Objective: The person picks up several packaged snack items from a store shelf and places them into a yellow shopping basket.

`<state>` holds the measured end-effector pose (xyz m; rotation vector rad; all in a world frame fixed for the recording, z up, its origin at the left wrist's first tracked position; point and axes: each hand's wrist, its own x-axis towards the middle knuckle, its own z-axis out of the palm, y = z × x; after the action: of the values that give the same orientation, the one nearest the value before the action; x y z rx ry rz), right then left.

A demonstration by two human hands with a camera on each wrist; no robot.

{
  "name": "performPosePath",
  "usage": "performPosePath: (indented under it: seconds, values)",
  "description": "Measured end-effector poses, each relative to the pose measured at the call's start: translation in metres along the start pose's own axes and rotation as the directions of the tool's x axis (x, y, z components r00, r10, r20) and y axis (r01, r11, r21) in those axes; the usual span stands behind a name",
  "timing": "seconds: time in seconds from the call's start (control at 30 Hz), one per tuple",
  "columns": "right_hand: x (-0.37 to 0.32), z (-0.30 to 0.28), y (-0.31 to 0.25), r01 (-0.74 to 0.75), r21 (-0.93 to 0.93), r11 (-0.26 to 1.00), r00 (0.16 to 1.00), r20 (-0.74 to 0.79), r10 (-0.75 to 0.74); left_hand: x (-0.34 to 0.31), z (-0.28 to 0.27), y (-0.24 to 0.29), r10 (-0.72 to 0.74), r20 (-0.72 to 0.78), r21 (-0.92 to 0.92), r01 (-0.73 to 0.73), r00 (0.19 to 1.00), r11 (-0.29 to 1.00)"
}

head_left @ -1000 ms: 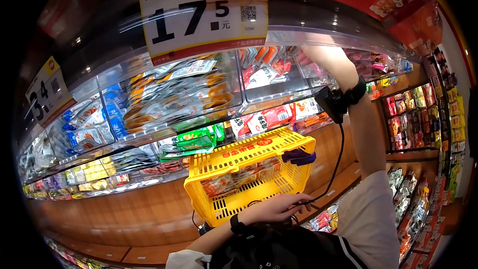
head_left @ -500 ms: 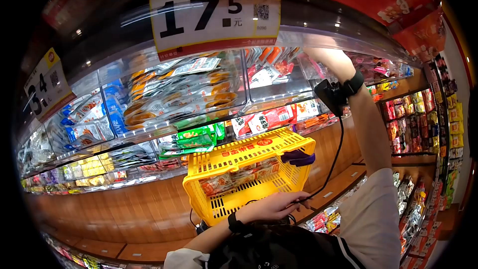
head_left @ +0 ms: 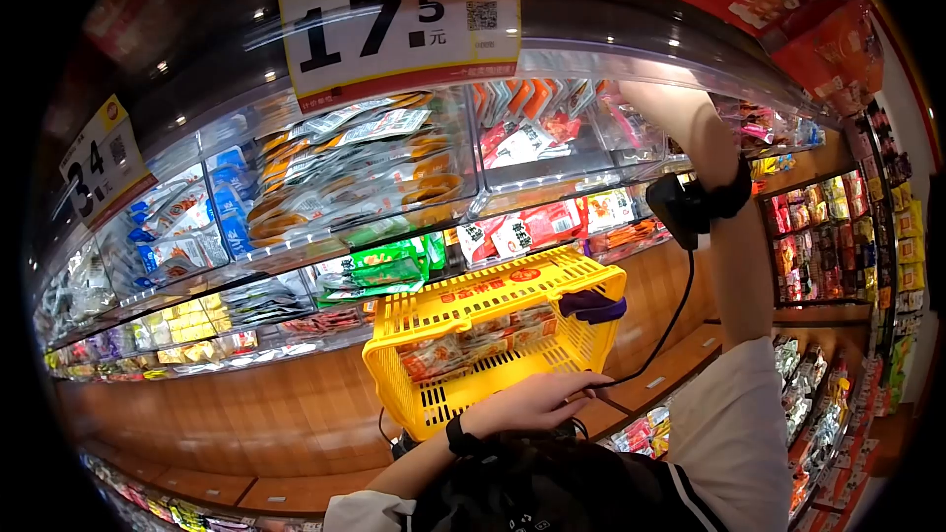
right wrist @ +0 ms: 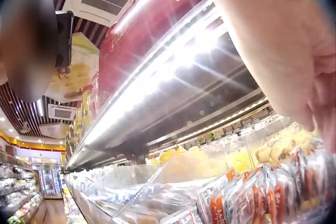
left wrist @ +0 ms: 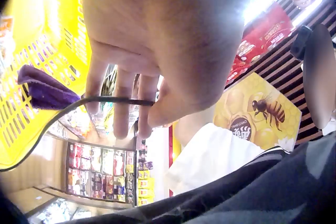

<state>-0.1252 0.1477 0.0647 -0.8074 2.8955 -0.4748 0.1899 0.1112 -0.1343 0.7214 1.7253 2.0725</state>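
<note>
My left hand (head_left: 537, 402) is in front of the yellow shopping basket (head_left: 424, 313), its fingers nearly straight. A thin black cable (left wrist: 110, 99) crosses those fingers and is pinched under the thumb in the left wrist view. Flat snack packets (head_left: 473, 347) lie inside the basket, and a purple cloth-like piece (head_left: 593, 308) hangs at its right end. Reaching up into a clear shelf bin, my right hand (right wrist: 278, 50) is close over upright packets with orange and silver edges (right wrist: 257, 198). Its fingertips are cut off by the frame edge, so I cannot tell what they hold.
A clear shelf lip with a large price tag (head_left: 399, 30) overhangs the bins. Left of the reaching arm are bins of silver-orange packets (head_left: 365, 167). Green packets (head_left: 384, 269) and red-white packets (head_left: 537, 230) fill the lower shelf. Hanging snack racks (head_left: 818, 232) stand at the right.
My right forearm has shifted slightly to the right along the bins. My left hand keeps its place on the cable, and the basket stays put while the head view shifts a little.
</note>
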Motion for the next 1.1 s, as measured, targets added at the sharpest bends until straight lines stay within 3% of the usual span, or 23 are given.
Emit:
performPosePath:
  seconds: [0.07, 0.1, 0.13, 0.17, 0.2, 0.23, 0.27, 0.3, 0.33, 0.37, 0.4, 0.43, 0.5, 0.57, 0.6, 0.63, 0.7, 0.73, 0.8, 0.83, 0.9, 1.03, 1.1]
  values:
    - [-0.008, -0.009, -0.027, -0.153, -0.266, 0.952, 0.973, 0.127, 0.192, -0.002, -0.007, 0.003, 0.002, 0.023, 0.088, -0.004, 1.0, 0.996]
    - [-0.018, -0.01, -0.023, -0.156, -0.262, 0.952, 0.972, 0.129, 0.195, -0.004, -0.012, 0.004, 0.002, 0.045, 0.173, -0.01, 0.999, 0.985]
    - [-0.033, -0.008, -0.016, 0.029, -0.056, 0.998, 0.998, 0.05, -0.027, -0.007, -0.015, 0.0, -0.006, 0.044, 0.167, -0.001, 0.999, 0.986]
    - [-0.051, -0.002, -0.013, 0.231, 0.137, 0.963, 0.972, -0.066, -0.224, -0.013, -0.018, -0.008, 0.029, 0.033, 0.224, -0.036, 0.999, 0.974]
    - [-0.074, -0.003, -0.027, 0.262, 0.393, 0.881, 0.964, -0.056, -0.262, -0.021, -0.021, -0.013, 0.062, 0.023, 0.279, -0.066, 0.998, 0.958]
    - [-0.099, -0.01, -0.027, 0.297, 0.489, 0.82, 0.943, -0.017, -0.331, -0.03, -0.027, -0.01, 0.047, -0.008, 0.274, -0.043, 0.999, 0.961]
    - [-0.124, -0.016, -0.02, 0.343, 0.5, 0.795, 0.882, 0.119, -0.455, -0.041, -0.035, -0.009, 0.08, -0.076, 0.315, -0.053, 0.994, 0.948]
    - [-0.146, -0.016, -0.014, 0.271, 0.681, 0.68, 0.771, 0.27, -0.577, -0.055, -0.044, -0.007, 0.006, -0.12, 0.333, 0.035, 0.993, 0.942]
    - [-0.156, -0.01, -0.007, 0.243, 0.758, 0.606, 0.605, 0.37, -0.705, -0.069, -0.052, -0.006, -0.065, -0.164, 0.349, 0.12, 0.984, 0.929]
    - [-0.169, -0.004, -0.01, 0.091, 0.738, 0.668, 0.502, 0.546, -0.671, -0.086, -0.056, -0.005, -0.158, -0.25, 0.318, 0.235, 0.955, 0.919]
    - [-0.179, 0.014, -0.003, 0.004, 0.725, 0.689, 0.402, 0.629, -0.665, -0.101, -0.06, -0.004, -0.245, -0.331, 0.281, 0.343, 0.911, 0.896]
    - [-0.184, 0.035, 0.004, 0.039, 0.621, 0.783, 0.287, 0.744, -0.604, -0.111, -0.067, 0.001, -0.336, -0.359, 0.238, 0.433, 0.871, 0.869]
    - [-0.196, 0.098, 0.022, -0.079, 0.594, 0.801, 0.32, 0.776, -0.544, -0.136, -0.07, -0.011, -0.37, -0.442, 0.22, 0.498, 0.817, 0.839]
    - [-0.212, 0.179, 0.049, -0.091, 0.634, 0.768, 0.549, 0.675, -0.493, -0.152, -0.066, -0.029, -0.456, -0.524, 0.167, 0.612, 0.719, 0.773]
    - [-0.217, 0.222, 0.065, 0.002, 0.595, 0.804, 0.64, 0.617, -0.458, -0.15, -0.062, -0.034, -0.455, -0.528, 0.171, 0.615, 0.717, 0.77]
    - [-0.223, 0.267, 0.081, -0.012, 0.542, 0.84, 0.69, 0.613, -0.385, -0.145, -0.055, -0.037, -0.46, -0.551, 0.256, 0.665, 0.696, 0.701]
    - [-0.232, 0.326, 0.087, 0.043, 0.427, 0.903, 0.735, 0.599, -0.318, -0.147, -0.04, -0.069, -0.469, -0.567, 0.431, 0.729, 0.677, 0.531]
    - [-0.235, 0.344, 0.079, 0.021, 0.3, 0.954, 0.645, 0.724, -0.242, -0.146, -0.034, -0.085, -0.469, -0.571, 0.433, 0.733, 0.673, 0.525]
    - [-0.251, 0.378, 0.076, 0.167, 0.435, 0.885, 0.643, 0.633, -0.432, -0.139, -0.02, -0.11, -0.503, -0.635, 0.548, 0.801, 0.587, 0.242]
    - [-0.257, 0.387, 0.07, 0.171, 0.44, 0.882, 0.643, 0.628, -0.438, -0.14, -0.017, -0.123, -0.501, -0.639, 0.549, 0.802, 0.584, 0.235]
    - [-0.264, 0.402, 0.056, 0.236, 0.448, 0.863, 0.763, 0.465, -0.45, -0.144, -0.01, -0.146, -0.467, -0.678, 0.62, 0.783, 0.567, 0.05]
    - [-0.251, 0.392, 0.018, 0.305, 0.519, 0.799, 0.793, 0.327, -0.514, -0.162, -0.001, -0.178, -0.442, -0.73, 0.536, 0.838, 0.521, 0.102]
    - [-0.247, 0.404, 0.013, 0.351, 0.478, 0.805, 0.774, 0.335, -0.537, -0.168, -0.001, -0.19, -0.277, -0.79, 0.523, 0.837, 0.548, 0.164]
